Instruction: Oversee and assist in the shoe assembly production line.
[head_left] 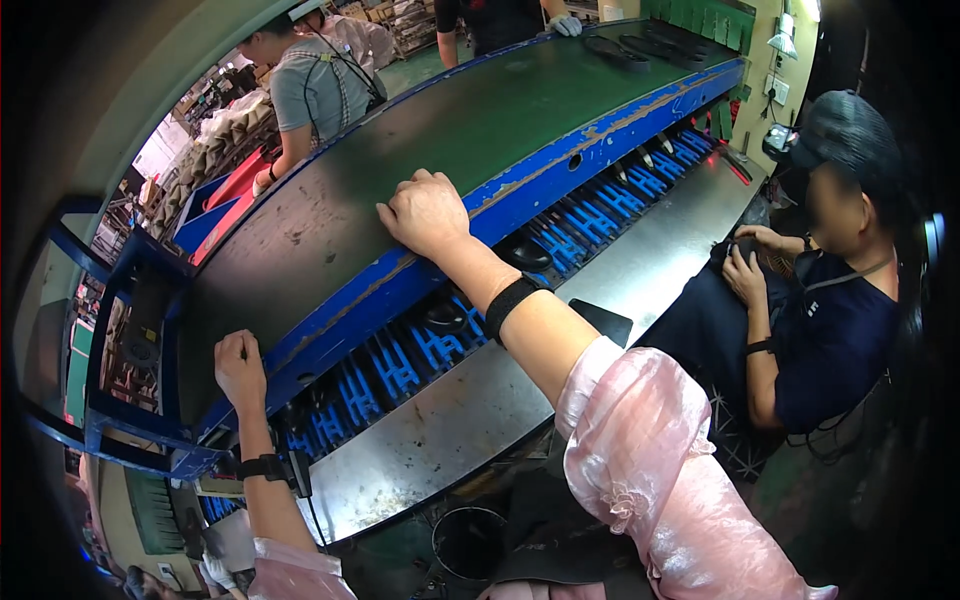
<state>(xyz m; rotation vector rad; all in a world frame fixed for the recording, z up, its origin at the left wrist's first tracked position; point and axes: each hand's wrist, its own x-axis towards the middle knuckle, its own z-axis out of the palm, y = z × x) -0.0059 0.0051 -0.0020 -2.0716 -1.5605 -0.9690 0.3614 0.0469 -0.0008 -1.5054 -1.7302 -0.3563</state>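
Note:
My right hand (428, 212) rests knuckles up on the near edge of a long dark green conveyor belt (420, 135). Its fingers are curled in, and nothing shows sticking out of them. Farther left, my left hand (240, 368) is closed in a fist at the belt's near left edge. A small dark spot shows between its fingers; I cannot make out whether that is a held thing or a gap. Both wrists wear black bands. Under the belt's chipped blue side rail (340, 300) sit black, rounded, shoe-like pieces (525, 255) among blue brackets (440, 345).
A metal shelf (400, 465) runs below the belt. At the right sits a person in dark clothes (835, 310), hands on a dark piece. Across the belt stands a person in grey (325, 85). Dark loop-shaped pieces (615, 52) lie at the far end; a blue frame (130, 340) stands left.

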